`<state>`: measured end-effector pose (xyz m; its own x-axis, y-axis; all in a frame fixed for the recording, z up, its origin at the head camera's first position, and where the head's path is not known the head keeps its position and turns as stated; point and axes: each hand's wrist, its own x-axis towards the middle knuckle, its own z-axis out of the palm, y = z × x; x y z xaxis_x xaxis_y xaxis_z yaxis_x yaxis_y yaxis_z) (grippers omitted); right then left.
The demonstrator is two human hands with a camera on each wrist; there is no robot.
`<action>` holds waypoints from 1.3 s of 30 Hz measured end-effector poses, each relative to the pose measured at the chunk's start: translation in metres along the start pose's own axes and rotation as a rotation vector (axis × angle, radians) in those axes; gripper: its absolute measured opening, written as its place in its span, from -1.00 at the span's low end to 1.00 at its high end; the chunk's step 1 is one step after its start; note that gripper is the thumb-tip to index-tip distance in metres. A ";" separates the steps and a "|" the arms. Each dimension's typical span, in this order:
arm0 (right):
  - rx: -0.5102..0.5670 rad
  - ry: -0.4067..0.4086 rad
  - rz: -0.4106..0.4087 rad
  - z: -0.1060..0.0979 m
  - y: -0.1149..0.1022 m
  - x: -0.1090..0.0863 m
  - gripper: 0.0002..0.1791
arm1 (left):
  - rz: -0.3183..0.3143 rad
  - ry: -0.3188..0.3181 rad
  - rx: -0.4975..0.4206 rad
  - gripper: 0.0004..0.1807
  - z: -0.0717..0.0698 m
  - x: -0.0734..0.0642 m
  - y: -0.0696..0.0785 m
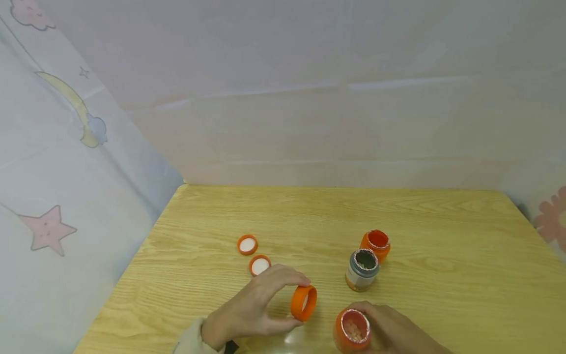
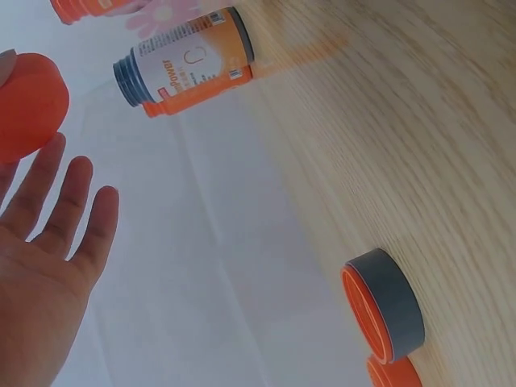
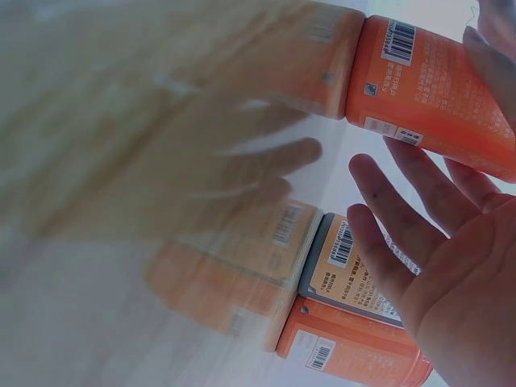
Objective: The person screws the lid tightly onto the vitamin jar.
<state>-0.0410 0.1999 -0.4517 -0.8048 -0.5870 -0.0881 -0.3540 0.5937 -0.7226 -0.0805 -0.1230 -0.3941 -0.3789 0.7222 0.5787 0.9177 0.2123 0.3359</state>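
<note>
My left hand point(image 1: 247, 310) pinches an orange screw lid point(image 1: 297, 302) between thumb and fingertip, its hollow side tilted toward the right. In the left wrist view the lid point(image 2: 31, 109) shows its smooth orange top, with the other fingers spread below. Beside it, my right hand point(image 1: 395, 328) grips an uncapped orange pill bottle point(image 1: 339, 336), upright at the table's front, with pale tablets inside. The right wrist view shows this bottle's point(image 3: 427, 89) barcode and its base at the tabletop, fingers around its side.
Behind the right hand stand an open grey-and-orange bottle point(image 1: 360, 280) holding tablets and an open orange bottle point(image 1: 383, 255). Two lids, a farther one point(image 1: 247, 245) and a nearer one point(image 1: 260, 266), lie white-lined side up on the wooden table point(image 1: 442, 255). A pale cloth point(image 1: 283, 123) hangs behind.
</note>
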 end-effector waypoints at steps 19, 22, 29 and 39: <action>0.005 -0.004 -0.006 -0.001 -0.004 0.001 -0.33 | -0.037 -0.001 0.024 -0.32 0.004 0.006 0.004; -0.002 -0.001 -0.011 0.000 -0.004 0.001 -0.33 | -0.010 0.010 0.041 -0.32 0.006 0.007 0.004; -0.053 0.031 -0.026 0.002 -0.004 -0.001 -0.32 | 0.020 0.020 0.049 -0.31 0.009 0.011 0.004; -0.031 0.055 -0.119 0.001 -0.008 0.001 -0.42 | 0.048 0.016 0.031 -0.31 0.014 0.017 0.005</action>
<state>-0.0379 0.1939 -0.4468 -0.7808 -0.6238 0.0352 -0.4622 0.5389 -0.7042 -0.0810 -0.1008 -0.3929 -0.3363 0.7216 0.6052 0.9379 0.1983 0.2848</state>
